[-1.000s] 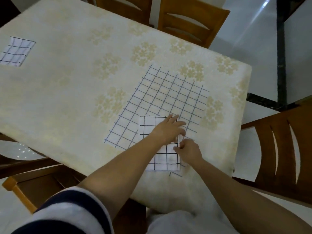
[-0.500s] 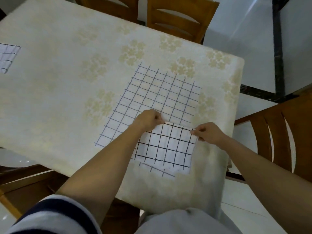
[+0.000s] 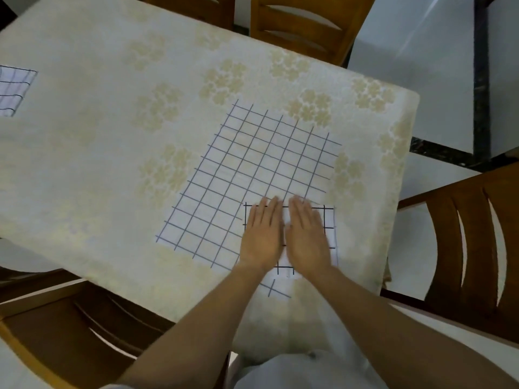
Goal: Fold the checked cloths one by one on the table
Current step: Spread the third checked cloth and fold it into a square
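**PRESS STAGE: SLIP RISK**

Far left: far cloth (image 3: 14, 89) lies folded on table (image 3: 112, 141). Centre: spread cloth (image 3: 252, 169) lies flat. Left hand (image 3: 262, 234) & right hand (image 3: 306, 237), fingers straight, gripping nothing, press small folded cloth (image 3: 329, 219) (atop spread cloth's near-right corner). Risk: a sideways push drags and creases the lower cloth.

You get one view, from a wide-angle camera on your head, facing forward and steeply down. It sits close over the near edge of the worktop (image 3: 98, 164), with the chair (image 3: 438, 248) on your right at the frame's side.
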`<state>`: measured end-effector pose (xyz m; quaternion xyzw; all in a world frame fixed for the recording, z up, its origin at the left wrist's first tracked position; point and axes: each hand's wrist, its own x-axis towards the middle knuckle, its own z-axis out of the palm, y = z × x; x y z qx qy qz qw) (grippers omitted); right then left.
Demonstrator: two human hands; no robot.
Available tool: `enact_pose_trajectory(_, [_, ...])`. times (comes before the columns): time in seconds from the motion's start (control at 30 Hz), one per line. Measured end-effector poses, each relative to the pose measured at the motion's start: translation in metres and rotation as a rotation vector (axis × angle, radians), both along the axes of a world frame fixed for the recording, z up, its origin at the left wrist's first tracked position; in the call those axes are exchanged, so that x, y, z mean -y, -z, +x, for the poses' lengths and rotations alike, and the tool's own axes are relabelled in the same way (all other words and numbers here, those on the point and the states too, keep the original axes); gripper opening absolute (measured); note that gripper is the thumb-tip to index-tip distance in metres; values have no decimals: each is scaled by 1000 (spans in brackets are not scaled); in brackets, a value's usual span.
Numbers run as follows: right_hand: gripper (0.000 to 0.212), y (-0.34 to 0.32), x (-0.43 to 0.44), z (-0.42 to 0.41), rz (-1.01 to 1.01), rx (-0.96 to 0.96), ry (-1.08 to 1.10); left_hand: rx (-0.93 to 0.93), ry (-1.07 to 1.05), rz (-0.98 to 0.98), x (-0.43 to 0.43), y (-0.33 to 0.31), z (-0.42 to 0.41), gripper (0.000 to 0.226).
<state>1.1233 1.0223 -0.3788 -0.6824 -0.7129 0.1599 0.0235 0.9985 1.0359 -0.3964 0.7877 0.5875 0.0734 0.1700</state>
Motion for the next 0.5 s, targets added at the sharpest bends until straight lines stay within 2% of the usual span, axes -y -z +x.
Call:
enact_pose_trajectory(0.1, [60,24,10,-1,-91,31,-30,-124,9,-99,3,18,-1,60])
enact_pose_trajectory(0.23, [66,31,19,33,-35,163,-23,-180,-30,-93,6,16,-18,63])
enact_pose_trajectory(0.5, [70,17,21,66,-94,212,75,-266,-72,-164,8,-3,-55,71])
